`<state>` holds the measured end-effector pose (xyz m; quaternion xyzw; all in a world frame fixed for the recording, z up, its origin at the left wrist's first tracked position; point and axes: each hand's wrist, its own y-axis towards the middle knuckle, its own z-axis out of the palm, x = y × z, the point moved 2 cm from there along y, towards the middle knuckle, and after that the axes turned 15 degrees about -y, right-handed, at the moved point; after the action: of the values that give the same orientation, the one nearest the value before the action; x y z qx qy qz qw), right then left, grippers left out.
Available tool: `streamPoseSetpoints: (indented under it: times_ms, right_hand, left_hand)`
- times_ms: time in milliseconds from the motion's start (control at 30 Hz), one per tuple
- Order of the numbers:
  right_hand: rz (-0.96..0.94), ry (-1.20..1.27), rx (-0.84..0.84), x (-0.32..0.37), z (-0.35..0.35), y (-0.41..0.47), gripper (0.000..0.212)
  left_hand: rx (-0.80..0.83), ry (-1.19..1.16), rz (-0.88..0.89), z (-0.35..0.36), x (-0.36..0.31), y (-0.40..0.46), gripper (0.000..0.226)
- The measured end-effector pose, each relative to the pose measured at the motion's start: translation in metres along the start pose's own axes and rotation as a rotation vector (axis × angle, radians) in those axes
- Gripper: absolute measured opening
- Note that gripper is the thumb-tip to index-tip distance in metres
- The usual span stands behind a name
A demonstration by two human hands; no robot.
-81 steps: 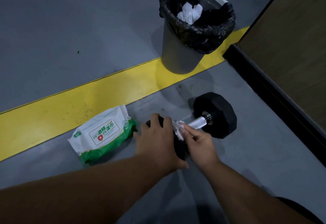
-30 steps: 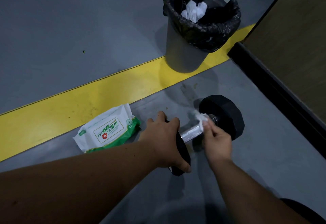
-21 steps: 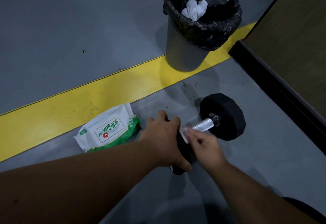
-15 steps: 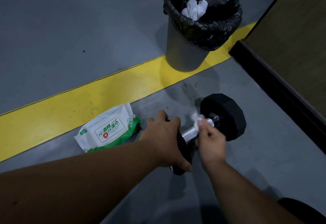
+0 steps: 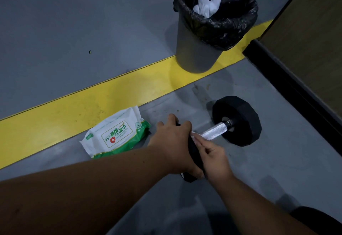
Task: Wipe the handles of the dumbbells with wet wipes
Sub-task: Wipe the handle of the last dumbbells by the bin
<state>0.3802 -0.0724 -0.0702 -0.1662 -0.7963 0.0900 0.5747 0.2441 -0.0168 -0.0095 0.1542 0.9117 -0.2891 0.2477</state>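
My left hand (image 5: pixel 174 145) is curled over the near black rubber head of the dumbbell (image 5: pixel 192 153), gripping it to pin it to the floor, while my right hand (image 5: pixel 212 153) has its fingers closed on a white wet wipe (image 5: pixel 194 134), only a sliver of which shows, at the near end of the knurled silver steel handle (image 5: pixel 214 132). The far hexagonal head (image 5: pixel 238 121) rests on the grey painted floor (image 5: pixel 74 31), well clear of both hands. I judge the main risk is the dumbbell rolling or pivoting if my left grip slackens as I drag the wipe along, since the damp wipe could catch on the knurling and tug the bar sideways. The thin wipe could also bunch up or tear on that rough steel, leaving the far end of the handle unwiped. The floor looks smooth, with scuff marks near the far head, and a broad yellow stripe (image 5: pixel 92 108) crosses it. The white and green wet-wipe pack (image 5: pixel 116 132) lies just beside my left hand. A grey bin with a black liner (image 5: pixel 199 49) stands on the stripe, crumpled white wipes (image 5: pixel 207 6) inside, near a dark-edged brown wall (image 5: pixel 305 49).
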Motion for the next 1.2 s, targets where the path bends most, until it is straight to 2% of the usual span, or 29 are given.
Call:
streamPoseSetpoints:
  times_ms: [67, 133, 200, 267, 333, 367, 433, 533, 600, 667, 733, 833, 867, 1000, 1033, 1100, 1200]
  right_hand:
    - [-0.030, -0.115, 0.019, 0.001, -0.013, 0.010, 0.020]
    - [0.004, -0.148, -0.148, -0.002, -0.036, 0.024, 0.017]
    - [0.067, -0.074, -0.333, -0.006, -0.048, 0.032, 0.016]
    - [0.122, 0.049, -0.407, -0.008, -0.042, 0.029, 0.019]
    - [0.154, 0.168, -0.380, -0.007, -0.024, 0.021, 0.021]
    - [0.141, 0.171, -0.314, -0.006, -0.014, 0.014, 0.023]
    - [0.096, 0.125, -0.136, -0.004, 0.000, -0.002, 0.024]
    - [0.091, 0.036, -0.030, -0.005, -0.011, -0.006, 0.022]
    - [0.082, -0.056, -0.080, -0.004, -0.030, 0.001, 0.021]
    - [0.107, -0.091, -0.230, -0.008, -0.051, 0.010, 0.022]
    - [0.155, -0.041, -0.316, -0.013, -0.057, 0.010, 0.021]
    - [0.185, 0.062, -0.382, -0.016, -0.047, -0.001, 0.017]
    - [0.168, 0.079, -0.354, -0.015, -0.042, -0.008, 0.018]
    - [0.072, 0.041, 0.013, -0.008, -0.018, -0.031, 0.024]
    - [0.055, -0.016, 0.053, -0.008, -0.020, -0.029, 0.022]
    - [0.042, -0.096, -0.032, -0.010, -0.036, -0.014, 0.021]
    - [0.127, -0.051, -0.373, -0.015, -0.060, 0.007, 0.018]
  left_hand:
    - [0.000, 0.004, -0.004, 0.000, 0.000, 0.000, 0.093]
    - [0.004, -0.007, -0.015, 0.000, -0.001, -0.001, 0.094]
    - [0.012, -0.020, -0.026, -0.001, -0.001, -0.002, 0.095]
    - [0.017, -0.015, -0.031, 0.000, -0.002, -0.003, 0.095]
    - [0.020, -0.004, -0.034, 0.001, -0.002, -0.004, 0.094]
    - [0.014, -0.001, -0.034, 0.002, -0.002, -0.004, 0.093]
    - [-0.005, 0.002, -0.030, 0.004, -0.003, -0.007, 0.092]
    - [-0.048, 0.043, -0.023, 0.012, -0.011, -0.017, 0.094]
    - [-0.061, 0.068, 0.000, 0.020, -0.019, -0.026, 0.098]
    - [-0.046, 0.091, 0.034, 0.030, -0.023, -0.034, 0.104]
    - [-0.008, 0.134, 0.070, 0.036, -0.027, -0.040, 0.107]
    - [0.054, 0.171, 0.100, 0.035, -0.030, -0.043, 0.098]
    - [0.075, 0.162, 0.099, 0.033, -0.029, -0.040, 0.096]
    - [0.106, 0.138, 0.130, 0.023, -0.027, -0.028, 0.080]
    - [0.122, 0.136, 0.145, 0.019, -0.029, -0.026, 0.075]
    - [0.185, 0.090, 0.083, 0.006, -0.031, -0.022, 0.075]
    - [0.248, -0.054, -0.119, -0.012, -0.024, -0.012, 0.116]
